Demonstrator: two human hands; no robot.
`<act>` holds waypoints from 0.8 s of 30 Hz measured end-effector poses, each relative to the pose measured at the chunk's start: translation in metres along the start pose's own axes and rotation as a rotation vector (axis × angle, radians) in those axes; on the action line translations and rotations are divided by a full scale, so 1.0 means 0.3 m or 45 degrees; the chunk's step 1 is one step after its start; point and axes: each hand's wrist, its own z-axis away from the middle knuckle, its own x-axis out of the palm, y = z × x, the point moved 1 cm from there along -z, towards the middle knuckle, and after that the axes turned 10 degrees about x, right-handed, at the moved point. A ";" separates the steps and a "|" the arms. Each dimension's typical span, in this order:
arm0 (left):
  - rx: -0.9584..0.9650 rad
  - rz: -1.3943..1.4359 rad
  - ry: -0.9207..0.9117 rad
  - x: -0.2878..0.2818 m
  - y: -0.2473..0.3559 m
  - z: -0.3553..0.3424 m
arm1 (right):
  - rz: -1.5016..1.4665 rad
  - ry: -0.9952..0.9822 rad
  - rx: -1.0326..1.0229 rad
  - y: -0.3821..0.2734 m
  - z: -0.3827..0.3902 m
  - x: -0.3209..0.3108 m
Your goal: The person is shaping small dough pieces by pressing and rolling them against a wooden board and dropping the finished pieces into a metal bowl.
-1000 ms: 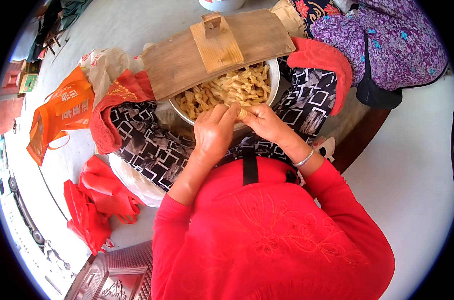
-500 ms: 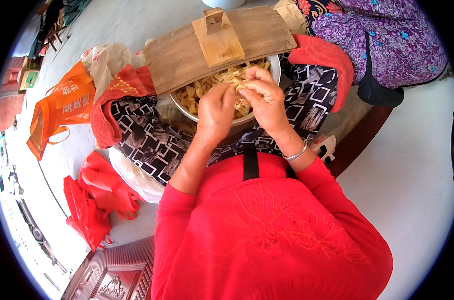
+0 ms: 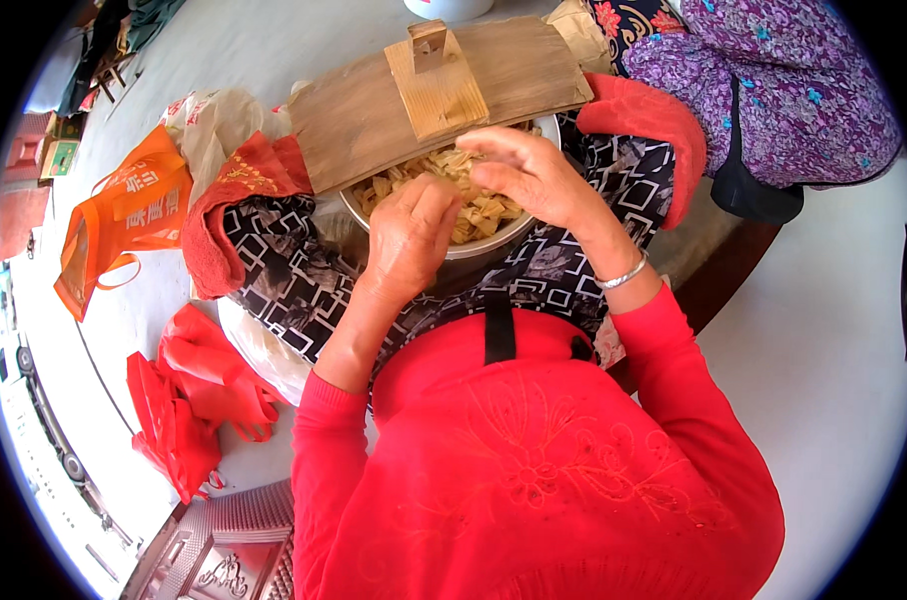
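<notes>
A metal basin point(image 3: 486, 246) rests at my lap, full of crinkled pale-yellow strips point(image 3: 484, 215) whose exact kind I cannot tell. My left hand point(image 3: 412, 232) is over its near left side with the fingers curled closed; whatever they hold, if anything, is hidden. Above the right side of the basin, my right hand point(image 3: 536, 178) has its fingers apart, with nothing seen in them. Beyond both hands, a wooden board point(image 3: 349, 130) with a small wooden block point(image 3: 429, 85) on it lies across the basin's far part and hides that side.
Red towels point(image 3: 212, 245) point(image 3: 649, 115) drape over both my knees. An orange bag point(image 3: 129, 215) and a crumpled red bag point(image 3: 209, 370) are to the left. At the far right, purple floral cloth point(image 3: 794, 100) covers another person's legs, beside a black pouch point(image 3: 759, 200).
My hands were together, fingers meeting over the strips. Now they are apart: the left has come nearer and left, and the right has spread its fingers.
</notes>
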 end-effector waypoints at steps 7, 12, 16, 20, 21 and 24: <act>-0.595 0.720 -0.050 -0.002 -0.030 -0.039 | -0.337 -0.391 0.451 0.018 -0.056 -0.098; -0.743 0.914 0.024 0.009 -0.078 -0.068 | -0.245 -0.297 0.410 -0.036 -0.070 -0.091; -0.734 0.999 0.044 0.007 -0.097 -0.088 | -0.287 -0.289 0.511 -0.057 -0.079 -0.079; -0.801 1.043 -0.003 0.007 -0.123 -0.084 | -0.244 -0.364 0.381 -0.032 -0.096 -0.129; -0.810 1.057 0.003 0.006 -0.129 -0.089 | -0.215 -0.348 0.363 -0.046 -0.101 -0.133; -0.890 1.049 -0.001 -0.008 -0.167 -0.136 | -0.187 -0.179 0.267 -0.037 -0.132 -0.121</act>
